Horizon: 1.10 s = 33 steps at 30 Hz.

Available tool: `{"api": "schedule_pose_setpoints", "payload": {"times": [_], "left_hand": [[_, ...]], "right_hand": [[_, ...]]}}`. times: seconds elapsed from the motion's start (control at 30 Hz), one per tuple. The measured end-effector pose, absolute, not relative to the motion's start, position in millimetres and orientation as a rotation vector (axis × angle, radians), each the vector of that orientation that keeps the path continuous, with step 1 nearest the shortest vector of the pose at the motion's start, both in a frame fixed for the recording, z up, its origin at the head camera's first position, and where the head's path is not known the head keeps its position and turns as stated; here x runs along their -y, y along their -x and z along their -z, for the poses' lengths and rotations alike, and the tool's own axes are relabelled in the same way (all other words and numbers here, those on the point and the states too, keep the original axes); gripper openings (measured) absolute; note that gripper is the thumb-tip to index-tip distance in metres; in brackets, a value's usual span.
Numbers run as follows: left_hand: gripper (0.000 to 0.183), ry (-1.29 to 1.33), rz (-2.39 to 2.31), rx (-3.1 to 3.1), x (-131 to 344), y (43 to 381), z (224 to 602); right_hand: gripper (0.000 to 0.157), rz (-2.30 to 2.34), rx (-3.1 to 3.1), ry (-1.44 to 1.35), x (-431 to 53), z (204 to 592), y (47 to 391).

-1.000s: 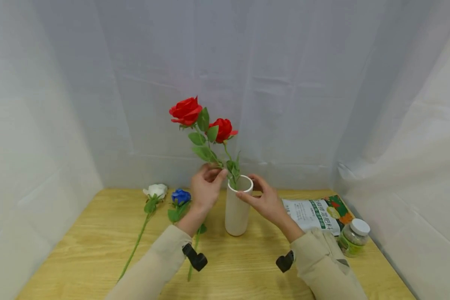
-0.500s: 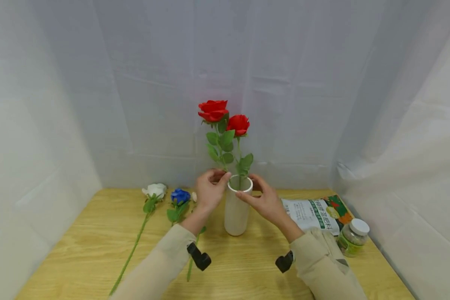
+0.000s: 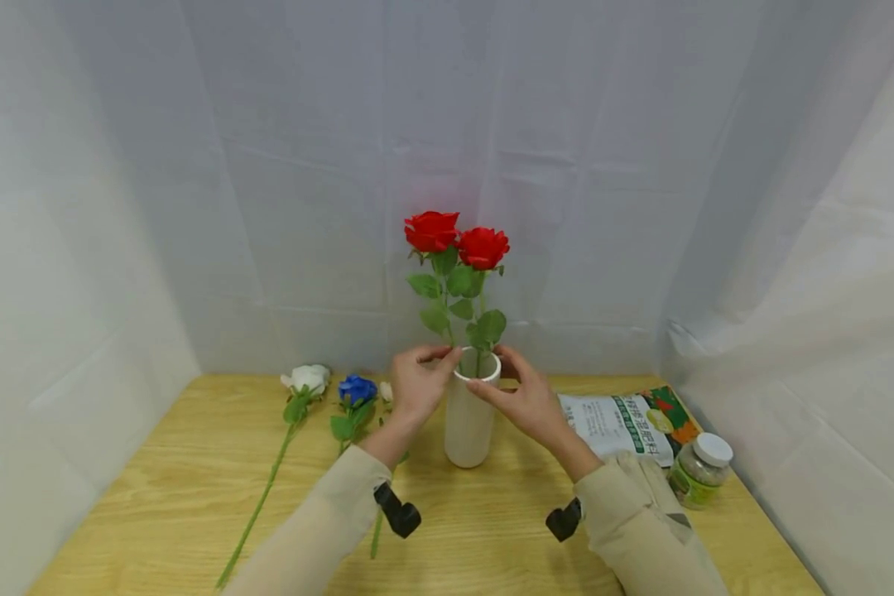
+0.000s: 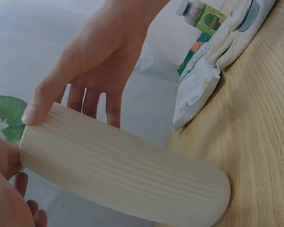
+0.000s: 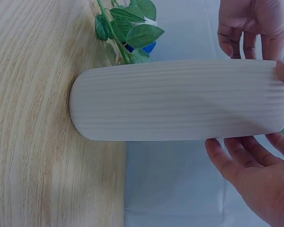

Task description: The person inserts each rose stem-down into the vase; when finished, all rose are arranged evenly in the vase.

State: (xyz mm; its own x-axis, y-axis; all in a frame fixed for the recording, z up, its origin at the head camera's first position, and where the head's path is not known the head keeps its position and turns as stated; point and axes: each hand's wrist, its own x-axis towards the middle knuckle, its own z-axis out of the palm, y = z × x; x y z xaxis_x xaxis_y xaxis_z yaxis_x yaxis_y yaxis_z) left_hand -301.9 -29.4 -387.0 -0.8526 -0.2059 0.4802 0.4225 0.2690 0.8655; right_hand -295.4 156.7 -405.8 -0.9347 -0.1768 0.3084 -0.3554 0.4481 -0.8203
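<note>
A white ribbed vase (image 3: 468, 426) stands upright on the table, holding a red rose (image 3: 484, 248) whose stem goes down inside its mouth. My right hand (image 3: 529, 403) grips the vase near the top, thumb at the front of the rim and fingers on the far side. At the rim's left, my left hand (image 3: 417, 387) pinches the stem of a second, taller red rose (image 3: 432, 232) between thumb and fingers. The lower end of that stem is hidden. In the right wrist view, the vase (image 5: 175, 101) hides part of the left hand (image 5: 253, 28).
On the wooden table (image 3: 156, 513) lie a white rose (image 3: 308, 379) and a blue rose (image 3: 358, 389) to the left. A pale bloom (image 3: 386, 391) shows partly behind the left arm. Right of the vase are a printed bag (image 3: 618, 424) and a white-lidded jar (image 3: 702, 472).
The left hand has moved slightly right with the taller red rose, which now stands more upright and lower. The other red rose has swung right and straightened. The right hand stays at the vase.
</note>
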Motion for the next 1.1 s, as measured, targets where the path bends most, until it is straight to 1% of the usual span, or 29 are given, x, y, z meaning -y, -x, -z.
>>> {"api": "schedule_pose_setpoints", "payload": {"times": [0.13, 0.4, 0.63, 0.9, 1.1], "left_hand": [[0.020, 0.163, 1.680, 2.105, 32, 303, 387], [0.030, 0.023, 1.951, 2.193, 37, 305, 383], [0.032, 0.019, 2.050, 2.188, 41, 308, 387], [0.031, 0.012, 2.123, 2.186, 45, 304, 388], [0.037, 0.042, 2.217, 2.124, 55, 302, 393]], "right_hand": [[0.076, -1.493, 2.529, -0.468, -156, 407, 295], [0.071, -1.530, 2.509, -0.465, -156, 404, 295], [0.066, -1.520, 2.483, -0.517, -157, 406, 296], [0.067, -1.508, 2.477, -0.521, -157, 407, 297], [0.069, -1.518, 2.479, -0.497, -157, 408, 297]]}}
